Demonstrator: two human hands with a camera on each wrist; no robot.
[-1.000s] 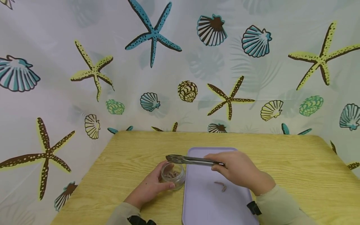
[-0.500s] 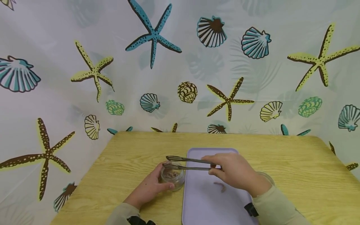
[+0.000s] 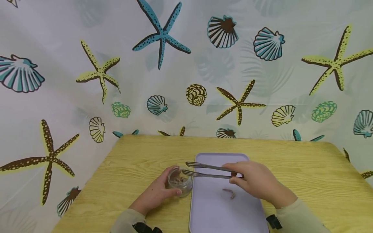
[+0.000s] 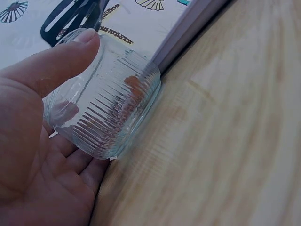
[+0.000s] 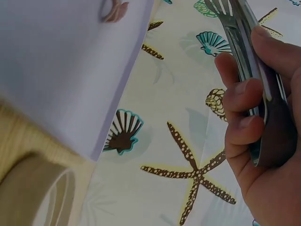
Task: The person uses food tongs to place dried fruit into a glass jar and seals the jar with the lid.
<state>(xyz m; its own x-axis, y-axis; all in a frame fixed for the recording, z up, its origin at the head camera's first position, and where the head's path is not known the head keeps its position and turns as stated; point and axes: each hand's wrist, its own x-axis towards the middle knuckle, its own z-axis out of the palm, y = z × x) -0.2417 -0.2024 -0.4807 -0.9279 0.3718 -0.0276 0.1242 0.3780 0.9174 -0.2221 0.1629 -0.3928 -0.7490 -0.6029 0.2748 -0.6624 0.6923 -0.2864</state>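
My left hand (image 3: pixel 155 191) grips a small glass jar (image 3: pixel 186 188) on the table, just left of the lavender tray (image 3: pixel 221 215). Small brownish pieces lie at the jar's bottom; through the ribbed glass in the left wrist view they look orange-brown (image 4: pixel 133 87). Metal tongs (image 3: pixel 207 175) are held in my right hand (image 3: pixel 259 182), fingers and thumb wrapped around the handles. Their two slotted tips stand apart with nothing between them, near the jar's right rim and the tray's left edge. One thin, curled brownish piece (image 3: pixel 232 194) lies on the tray below the tongs.
A round, thick-rimmed container (image 5: pixel 47 193) stands beside the tray in the right wrist view; in the head view my right arm hides it. The wood-grain table (image 3: pixel 151 149) ends at a cloth (image 3: pixel 180 74) printed with shells and starfish.
The tongs, their tips together over the jar at first, have spread apart and then shifted right toward the tray. My left hand keeps its hold on the jar.
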